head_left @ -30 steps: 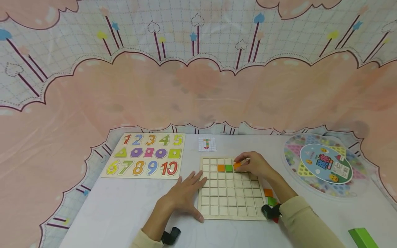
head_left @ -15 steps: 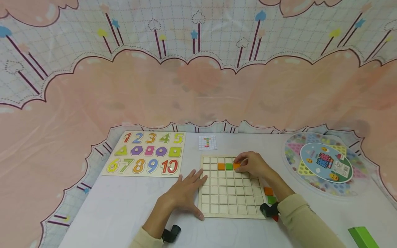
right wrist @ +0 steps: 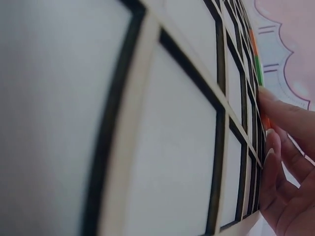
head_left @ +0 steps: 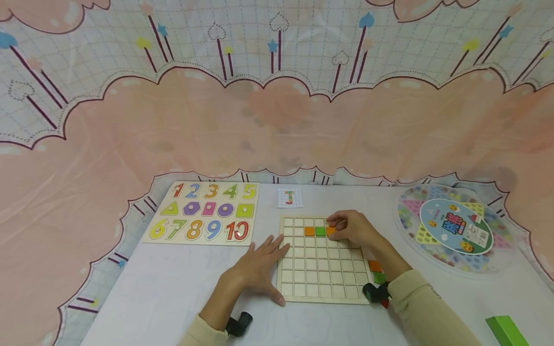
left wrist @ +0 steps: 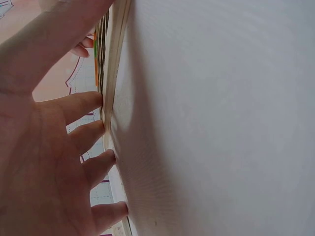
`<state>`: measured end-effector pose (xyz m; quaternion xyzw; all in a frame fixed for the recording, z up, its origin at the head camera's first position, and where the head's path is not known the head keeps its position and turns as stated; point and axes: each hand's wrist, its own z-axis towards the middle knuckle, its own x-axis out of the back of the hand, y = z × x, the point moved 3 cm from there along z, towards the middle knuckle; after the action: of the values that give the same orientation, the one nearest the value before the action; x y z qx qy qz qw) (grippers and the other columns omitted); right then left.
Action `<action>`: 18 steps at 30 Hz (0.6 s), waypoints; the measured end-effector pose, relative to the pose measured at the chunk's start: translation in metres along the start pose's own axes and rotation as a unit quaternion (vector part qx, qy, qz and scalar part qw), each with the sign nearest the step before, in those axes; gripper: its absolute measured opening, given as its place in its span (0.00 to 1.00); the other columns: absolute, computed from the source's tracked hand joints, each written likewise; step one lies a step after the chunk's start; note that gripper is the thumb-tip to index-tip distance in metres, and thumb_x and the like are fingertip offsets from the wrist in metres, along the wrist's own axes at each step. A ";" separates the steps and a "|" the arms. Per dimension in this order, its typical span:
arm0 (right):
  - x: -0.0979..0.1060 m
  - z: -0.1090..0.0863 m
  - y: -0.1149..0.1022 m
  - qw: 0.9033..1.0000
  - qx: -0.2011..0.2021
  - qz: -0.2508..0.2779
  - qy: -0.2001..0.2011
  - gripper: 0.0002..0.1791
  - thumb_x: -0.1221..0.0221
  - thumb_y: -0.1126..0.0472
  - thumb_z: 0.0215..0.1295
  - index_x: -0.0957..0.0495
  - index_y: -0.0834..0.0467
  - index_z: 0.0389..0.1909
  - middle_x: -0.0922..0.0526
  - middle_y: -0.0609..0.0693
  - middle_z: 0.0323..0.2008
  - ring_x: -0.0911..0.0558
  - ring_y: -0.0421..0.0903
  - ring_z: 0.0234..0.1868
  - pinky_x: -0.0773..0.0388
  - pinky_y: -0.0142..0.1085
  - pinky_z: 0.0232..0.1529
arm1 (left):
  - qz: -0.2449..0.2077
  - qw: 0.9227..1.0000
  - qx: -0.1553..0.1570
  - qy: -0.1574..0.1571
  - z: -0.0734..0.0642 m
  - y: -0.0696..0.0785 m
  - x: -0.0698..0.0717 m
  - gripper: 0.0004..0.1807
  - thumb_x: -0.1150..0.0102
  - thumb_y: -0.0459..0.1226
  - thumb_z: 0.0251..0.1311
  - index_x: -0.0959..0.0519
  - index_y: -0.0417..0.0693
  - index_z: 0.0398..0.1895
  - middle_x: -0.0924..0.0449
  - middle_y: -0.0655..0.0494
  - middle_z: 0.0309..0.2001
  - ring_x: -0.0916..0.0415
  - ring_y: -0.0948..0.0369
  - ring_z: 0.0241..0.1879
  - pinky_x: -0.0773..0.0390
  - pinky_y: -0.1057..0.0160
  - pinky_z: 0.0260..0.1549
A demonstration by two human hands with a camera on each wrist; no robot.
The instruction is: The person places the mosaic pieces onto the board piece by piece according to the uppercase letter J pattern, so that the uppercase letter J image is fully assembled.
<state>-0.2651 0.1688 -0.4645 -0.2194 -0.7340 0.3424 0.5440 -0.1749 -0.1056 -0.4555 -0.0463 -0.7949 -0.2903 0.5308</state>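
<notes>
A wooden grid board (head_left: 323, 293) lies on the table. In its second row sit an orange tile (head_left: 309, 231) and a green tile (head_left: 320, 231), side by side. My right hand (head_left: 357, 229) has thumb and fingers on another orange tile (head_left: 331, 230) in the cell right of the green one; the right wrist view also shows fingertips at this orange tile (right wrist: 266, 121). With fingers spread, my left hand (head_left: 258, 269) rests along the board's left edge. Seen from the left wrist, its fingertips touch the table and the board's rim (left wrist: 114, 64).
Loose orange (head_left: 374, 265) and green (head_left: 379, 278) tiles lie right of the board, partly under the right wrist. Behind it is a card with a J pattern (head_left: 290, 198). A number puzzle (head_left: 201, 216) lies left, a round package (head_left: 454, 228) right, a green block (head_left: 505, 330) front right.
A second ago my right hand held the orange tile slightly tilted over its cell. Now the tile lies flat in line with the other two. My left hand has stayed put.
</notes>
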 end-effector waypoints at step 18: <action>0.004 0.000 0.000 1.000 -0.006 0.006 -0.016 0.22 0.27 0.58 0.59 0.16 0.56 0.54 0.14 0.53 0.48 0.20 0.46 0.46 0.19 0.39 0.53 | 0.000 1.000 -0.004 0.001 -0.001 0.001 0.002 0.69 0.15 0.59 0.28 0.39 0.52 0.79 0.51 0.52 0.84 0.55 0.46 0.84 0.51 0.29 0.77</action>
<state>-0.2666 0.1715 -0.4622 -0.2219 -0.7433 0.3444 0.5289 -0.1745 -0.1057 -0.4533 -0.0481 -0.7933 -0.2937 0.5312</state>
